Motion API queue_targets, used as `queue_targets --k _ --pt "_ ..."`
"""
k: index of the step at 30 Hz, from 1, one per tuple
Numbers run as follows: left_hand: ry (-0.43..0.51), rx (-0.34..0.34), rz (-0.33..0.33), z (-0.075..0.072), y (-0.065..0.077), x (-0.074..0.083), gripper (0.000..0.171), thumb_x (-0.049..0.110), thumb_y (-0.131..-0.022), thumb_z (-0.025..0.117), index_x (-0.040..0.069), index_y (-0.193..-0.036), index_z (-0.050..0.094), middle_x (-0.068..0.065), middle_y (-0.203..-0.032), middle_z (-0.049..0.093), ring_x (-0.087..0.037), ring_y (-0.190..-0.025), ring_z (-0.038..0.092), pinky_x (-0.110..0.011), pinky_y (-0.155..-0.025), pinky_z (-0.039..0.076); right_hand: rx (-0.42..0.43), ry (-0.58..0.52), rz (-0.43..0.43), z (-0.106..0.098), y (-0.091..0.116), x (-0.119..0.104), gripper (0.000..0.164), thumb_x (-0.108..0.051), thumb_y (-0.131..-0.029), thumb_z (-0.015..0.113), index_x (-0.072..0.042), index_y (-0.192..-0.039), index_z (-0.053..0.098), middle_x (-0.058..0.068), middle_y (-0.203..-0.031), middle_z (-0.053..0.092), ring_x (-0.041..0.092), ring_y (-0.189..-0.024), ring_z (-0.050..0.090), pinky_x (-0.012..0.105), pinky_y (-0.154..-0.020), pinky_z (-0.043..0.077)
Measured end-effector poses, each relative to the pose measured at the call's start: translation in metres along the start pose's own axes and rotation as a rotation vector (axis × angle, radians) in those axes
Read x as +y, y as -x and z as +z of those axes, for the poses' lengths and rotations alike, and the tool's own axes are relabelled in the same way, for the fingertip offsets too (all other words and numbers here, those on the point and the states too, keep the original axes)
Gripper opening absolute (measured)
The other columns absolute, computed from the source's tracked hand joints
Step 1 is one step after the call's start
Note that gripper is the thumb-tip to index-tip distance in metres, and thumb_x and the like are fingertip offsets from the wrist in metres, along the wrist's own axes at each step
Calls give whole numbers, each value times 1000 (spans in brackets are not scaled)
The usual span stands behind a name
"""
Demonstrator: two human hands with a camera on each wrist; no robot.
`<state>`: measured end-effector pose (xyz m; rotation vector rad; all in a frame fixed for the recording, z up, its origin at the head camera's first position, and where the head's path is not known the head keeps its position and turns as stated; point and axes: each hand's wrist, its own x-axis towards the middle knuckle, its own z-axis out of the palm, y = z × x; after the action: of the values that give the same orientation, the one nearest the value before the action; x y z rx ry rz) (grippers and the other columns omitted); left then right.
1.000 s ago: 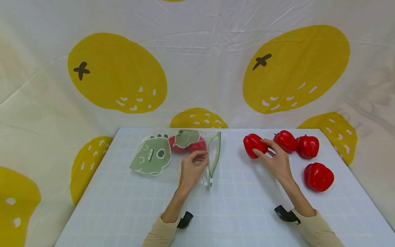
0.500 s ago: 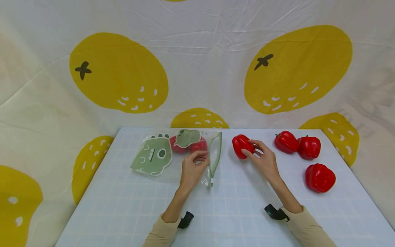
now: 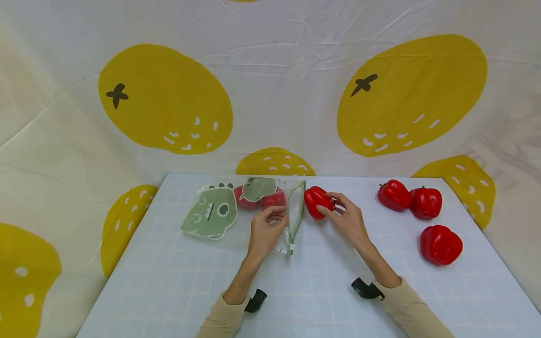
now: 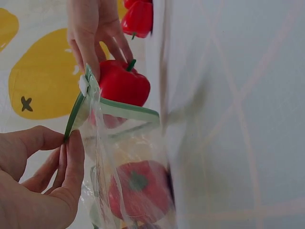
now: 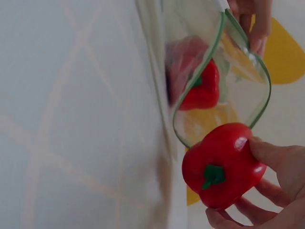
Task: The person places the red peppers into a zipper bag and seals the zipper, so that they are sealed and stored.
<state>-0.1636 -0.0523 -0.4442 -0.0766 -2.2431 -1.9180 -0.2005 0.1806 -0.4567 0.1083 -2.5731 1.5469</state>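
Note:
A clear zip bag point(image 3: 249, 225) with green dinosaur print lies on its side, its green-edged mouth spread apart toward the right. Two red bell peppers point(image 4: 140, 191) are inside, seen through the plastic. My left hand point(image 3: 267, 230) pinches the upper edge of the mouth between thumb and fingers, plain in the left wrist view. With thumb and fingertips my right hand point(image 3: 344, 218) holds another red bell pepper point(image 5: 223, 164) right at the bag's opening. That pepper's green stem shows in both wrist views.
Two red bell peppers point(image 3: 394, 195) point(image 3: 426, 203) touch each other at the right back of the table point(image 3: 321, 291). One more pepper point(image 3: 441, 245) sits nearer the front on the right. A white cloth with yellow fruit print point(image 3: 291, 94) hangs behind the table.
My right hand has carried its bell pepper leftward, from near the other loose peppers to the bag's mouth. The left hand keeps its pinch on the bag's edge.

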Motion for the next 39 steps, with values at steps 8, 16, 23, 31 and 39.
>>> queue_targets --k 8,16,23,31,39 --pt "-14 -22 -19 -4 8 30 22 -8 -90 71 -11 -112 71 -27 -108 72 -40 -95 69 -33 -85 61 -61 -26 -15 14 -2 -3 55 -27 -91 81 -8 -138 59 16 -139 60 36 -126 56 49 -100 54" --pt "-1 -29 24 -6 12 39 20 -5 -91 71 -9 -111 71 -27 -108 71 -39 -94 70 -32 -85 61 -104 -29 -42 25 -1 -8 55 -25 -90 82 -8 -137 61 15 -139 61 36 -125 57 49 -100 54" --pt "-14 -34 20 -6 11 37 21 -7 -91 70 -10 -112 71 -26 -109 72 -39 -95 69 -36 -86 61 -144 -21 -85 33 0 -8 51 -24 -89 82 -10 -135 63 14 -137 63 35 -122 59 50 -99 55" --pt "-3 -43 19 0 1 2 23 -1 -92 73 -4 -115 73 -19 -110 74 -35 -97 70 -33 -86 61 -211 -17 -108 37 -2 -10 52 -23 -90 82 -9 -136 63 13 -137 62 34 -124 57 49 -101 54" --pt "-19 -62 48 -1 1 -1 20 7 -93 75 4 -113 76 -10 -107 75 -25 -95 71 -32 -86 61 -255 -34 -165 40 -7 -13 47 -20 -91 80 -7 -133 65 12 -131 66 31 -117 61 48 -102 54"
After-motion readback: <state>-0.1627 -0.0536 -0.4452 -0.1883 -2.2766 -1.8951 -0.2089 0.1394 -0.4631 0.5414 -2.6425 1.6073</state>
